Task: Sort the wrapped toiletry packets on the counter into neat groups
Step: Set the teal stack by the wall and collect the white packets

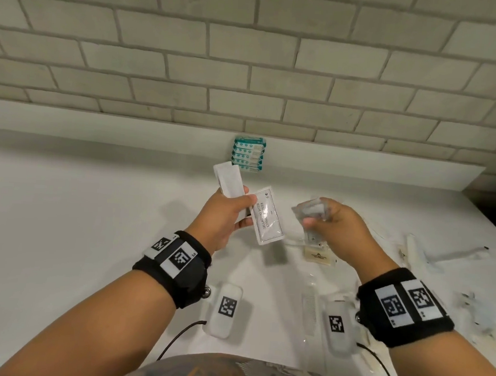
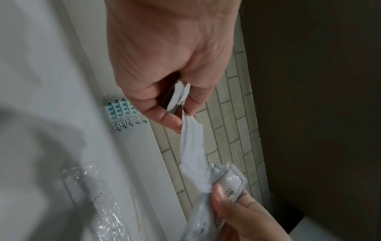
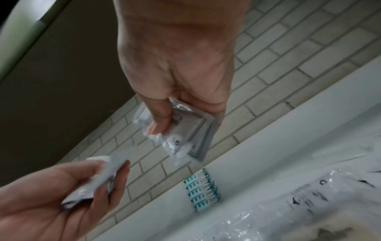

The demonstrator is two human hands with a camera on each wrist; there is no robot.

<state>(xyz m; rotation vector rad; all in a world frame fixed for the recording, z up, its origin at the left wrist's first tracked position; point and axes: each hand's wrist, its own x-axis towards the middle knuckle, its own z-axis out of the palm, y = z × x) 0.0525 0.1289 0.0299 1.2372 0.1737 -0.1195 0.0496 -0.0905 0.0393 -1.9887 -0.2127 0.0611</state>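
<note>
My left hand [image 1: 233, 207] grips several white sachets [image 1: 229, 180] above the counter; one printed shampoo-and-conditioner sachet [image 1: 266, 218] fans out to its right. In the left wrist view the same sachets [image 2: 191, 146] hang pinched between thumb and fingers. My right hand [image 1: 326, 219] holds a bunch of clear-wrapped packets [image 1: 312, 210] just right of the left hand; the right wrist view shows the thumb pinching these clear-wrapped packets [image 3: 181, 130]. A neat row of teal-and-white packets [image 1: 248, 153] stands against the back ledge, also seen as teal-and-white packets [image 3: 203, 186].
A beige soap packet [image 1: 318, 256] lies under my right hand on the white counter [image 1: 77, 220]. More clear-wrapped items, among them a comb [image 1: 310, 312] and long white packets [image 1: 441, 255], are scattered at the right. A brick-tiled wall [image 1: 250, 56] backs the ledge.
</note>
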